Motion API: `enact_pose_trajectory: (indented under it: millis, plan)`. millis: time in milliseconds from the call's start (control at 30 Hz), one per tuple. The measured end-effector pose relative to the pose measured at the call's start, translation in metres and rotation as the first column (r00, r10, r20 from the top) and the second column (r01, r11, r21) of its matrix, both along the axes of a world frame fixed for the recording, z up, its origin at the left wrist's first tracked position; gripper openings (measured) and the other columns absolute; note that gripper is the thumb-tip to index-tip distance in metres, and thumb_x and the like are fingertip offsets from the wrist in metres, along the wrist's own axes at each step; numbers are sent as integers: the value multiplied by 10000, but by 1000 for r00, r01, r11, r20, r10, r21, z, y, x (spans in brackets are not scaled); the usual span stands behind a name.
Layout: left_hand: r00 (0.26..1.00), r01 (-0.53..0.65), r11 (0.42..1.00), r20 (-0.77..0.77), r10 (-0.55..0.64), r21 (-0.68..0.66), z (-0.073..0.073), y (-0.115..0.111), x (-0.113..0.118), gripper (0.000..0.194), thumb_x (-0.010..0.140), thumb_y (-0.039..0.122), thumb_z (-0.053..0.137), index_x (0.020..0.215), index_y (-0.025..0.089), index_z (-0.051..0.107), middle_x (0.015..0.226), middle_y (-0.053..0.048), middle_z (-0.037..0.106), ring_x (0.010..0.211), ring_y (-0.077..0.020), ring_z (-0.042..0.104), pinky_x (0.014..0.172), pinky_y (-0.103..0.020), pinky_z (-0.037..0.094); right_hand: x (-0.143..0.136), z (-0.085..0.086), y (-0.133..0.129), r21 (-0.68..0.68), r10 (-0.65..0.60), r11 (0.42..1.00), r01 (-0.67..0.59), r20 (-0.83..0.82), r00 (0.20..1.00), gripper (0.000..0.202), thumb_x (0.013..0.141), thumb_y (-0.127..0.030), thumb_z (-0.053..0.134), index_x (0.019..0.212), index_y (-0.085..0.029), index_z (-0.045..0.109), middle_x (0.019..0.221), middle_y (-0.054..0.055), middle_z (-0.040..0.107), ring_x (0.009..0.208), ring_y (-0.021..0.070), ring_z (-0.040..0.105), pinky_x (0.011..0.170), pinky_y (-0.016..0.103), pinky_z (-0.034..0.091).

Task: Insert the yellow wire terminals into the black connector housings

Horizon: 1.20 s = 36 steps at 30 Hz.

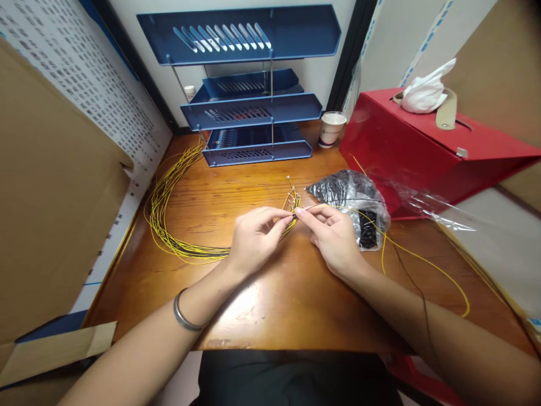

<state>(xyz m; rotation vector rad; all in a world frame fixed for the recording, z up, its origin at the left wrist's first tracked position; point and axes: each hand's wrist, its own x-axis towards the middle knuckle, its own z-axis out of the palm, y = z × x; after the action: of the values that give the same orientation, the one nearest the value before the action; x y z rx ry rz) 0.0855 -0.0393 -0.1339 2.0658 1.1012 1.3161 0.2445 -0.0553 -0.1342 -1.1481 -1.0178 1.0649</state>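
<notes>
My left hand (pixel 258 235) and my right hand (pixel 332 234) meet at the middle of the wooden table, fingertips nearly touching. Between thumb and forefinger, my left hand pinches a small black piece (pixel 294 216). The fingers of my right hand are closed at the same spot, on a thin wire that runs off to the right. A bundle of yellow and black wires (pixel 163 203) curves round on the left and passes under my left hand. Its ends, with small metallic tips (pixel 291 194), stick up just beyond my fingertips.
Just right of my hands lies a clear plastic bag (pixel 350 192) of black parts. Loose yellow wire (pixel 439 266) loops past my right forearm. Behind stand a blue tiered tray rack (pixel 253 104), a paper cup (pixel 331 131) and a red box (pixel 393 149) with tissue. The wooden table (pixel 270 304) extends nearer.
</notes>
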Motion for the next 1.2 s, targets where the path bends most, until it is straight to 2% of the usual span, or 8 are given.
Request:
enact_pose_trajectory:
  millis: [233, 400, 533, 700, 800, 933, 1033, 1200]
  plan:
    - [999, -43, 999, -14, 43, 32, 0, 0, -1, 99, 885, 247, 722, 872, 192, 803, 739, -31, 775, 583, -127, 625, 609, -251, 498, 0, 0, 0, 71, -81, 995, 74, 90, 993, 303, 688, -457, 862, 712, -195, 713, 759, 49, 759, 697, 170, 697, 683, 299, 592]
    - [994, -21, 986, -99, 38, 168, 1, 0, -2, 110, 912, 222, 698, 888, 184, 798, 766, -44, 786, 624, -138, 647, 654, -267, 508, 0, -2, 1, 64, -58, 997, 52, 83, 995, 268, 710, -433, 847, 730, -194, 726, 773, 55, 764, 716, 177, 709, 701, 307, 597]
    - [983, 41, 956, -182, 13, 291, 1, 2, -5, 127, 932, 172, 655, 938, 164, 782, 832, -66, 802, 687, -152, 690, 696, -273, 519, 0, 0, 0, 36, -31, 999, 29, 54, 998, 281, 704, -434, 850, 719, -186, 718, 747, 50, 747, 686, 170, 689, 659, 294, 576]
    - [967, 108, 927, -256, -13, 360, -1, 6, -9, 174, 951, 157, 601, 981, 176, 771, 901, -73, 809, 745, -166, 712, 719, -284, 521, 0, 2, 0, -25, -7, 1000, 7, 13, 1000, 328, 702, -459, 851, 669, -189, 667, 618, 8, 655, 593, 145, 617, 530, 257, 501]
    - [974, 106, 933, -226, -28, 343, -2, 7, -8, 153, 945, 161, 618, 976, 166, 768, 891, -71, 808, 728, -158, 703, 716, -280, 515, 1, 2, 0, -31, -13, 999, 13, 0, 1000, 344, 689, -471, 860, 674, -185, 668, 601, 3, 637, 577, 139, 602, 515, 252, 483]
    - [983, 26, 969, -181, 19, 244, 0, 5, -5, 112, 933, 218, 665, 904, 167, 760, 804, -47, 788, 650, -136, 655, 680, -270, 496, 0, 2, 0, 0, -26, 1000, 26, 18, 1000, 326, 677, -455, 860, 681, -179, 687, 660, 20, 684, 601, 138, 620, 582, 265, 517]
    - [984, 14, 967, -175, 32, 256, 1, 4, -4, 115, 932, 226, 668, 880, 163, 749, 762, -32, 769, 619, -128, 627, 647, -261, 482, 0, 3, 1, 17, -51, 999, 51, 36, 998, 315, 669, -440, 862, 681, -173, 696, 677, 25, 692, 614, 134, 619, 609, 265, 521]
    - [986, 72, 952, -164, -24, 297, 2, 5, -5, 88, 930, 182, 673, 892, 142, 742, 789, -43, 773, 652, -127, 649, 645, -249, 489, 0, 4, 1, -31, -10, 999, 9, -28, 1000, 352, 663, -468, 870, 657, -182, 665, 558, -24, 581, 517, 100, 503, 485, 238, 400]
